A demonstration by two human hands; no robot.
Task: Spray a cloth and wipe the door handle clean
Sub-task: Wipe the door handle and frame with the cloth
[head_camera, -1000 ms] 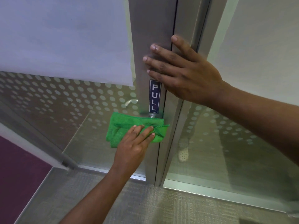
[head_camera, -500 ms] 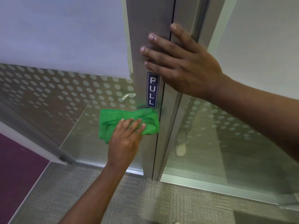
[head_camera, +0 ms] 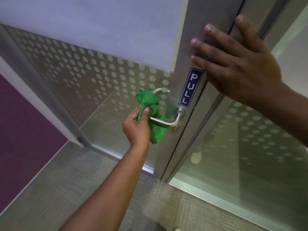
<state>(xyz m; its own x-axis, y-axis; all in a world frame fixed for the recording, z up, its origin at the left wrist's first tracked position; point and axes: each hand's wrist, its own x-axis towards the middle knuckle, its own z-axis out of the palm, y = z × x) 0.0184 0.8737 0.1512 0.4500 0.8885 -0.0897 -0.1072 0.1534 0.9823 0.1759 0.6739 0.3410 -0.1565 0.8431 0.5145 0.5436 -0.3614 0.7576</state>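
A steel lever door handle (head_camera: 168, 121) sticks out from the metal door frame (head_camera: 185, 52), just below a blue PULL sign (head_camera: 190, 87). My left hand (head_camera: 135, 126) grips a bunched green cloth (head_camera: 149, 104) at the free left end of the handle; part of the cloth hangs behind and under the lever. My right hand (head_camera: 236, 64) lies flat on the door frame above the sign, fingers spread, holding nothing. No spray bottle is in view.
The door is glass with a frosted dot pattern (head_camera: 100, 72) and a solid frosted band above. A second handle (head_camera: 160, 90) shows through the glass. Grey carpet (head_camera: 75, 189) covers the floor, with a purple wall (head_camera: 21, 122) at the left.
The cloth was pressed flat over the handle's base; now my left hand has slid left to the lever's end with the cloth bunched, and the handle is uncovered. The view has tilted.
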